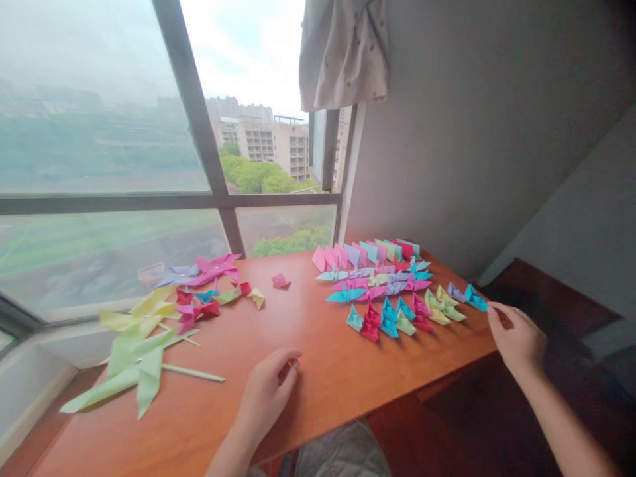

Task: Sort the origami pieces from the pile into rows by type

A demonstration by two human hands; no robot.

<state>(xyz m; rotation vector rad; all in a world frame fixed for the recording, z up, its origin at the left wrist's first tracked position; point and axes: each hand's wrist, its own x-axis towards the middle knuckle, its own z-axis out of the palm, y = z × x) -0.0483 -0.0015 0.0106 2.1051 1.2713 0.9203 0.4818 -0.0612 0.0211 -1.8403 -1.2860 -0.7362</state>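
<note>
My right hand [517, 336] is at the right end of the table, thumb and forefinger pinched at the corner of a blue folded-paper piece [477, 298]. That piece ends a front row of small origami pieces, among them a purple one [456, 292] and a red one [371, 322]. Behind them lie rows of flat paper cranes [345, 295] and upright folded papers [368, 252]. Near the front edge, my left hand [268, 387] rests low over the wood with its fingers curled together and nothing visible in them.
Paper pinwheels on sticks, green [142, 361], yellow [144, 311] and pink [218, 267], lie at the table's left by the window. Small folded pieces [199, 308] sit beside them. A lone pink piece [281, 281] stands mid-table [308, 318]. A curtain [342, 53] hangs above.
</note>
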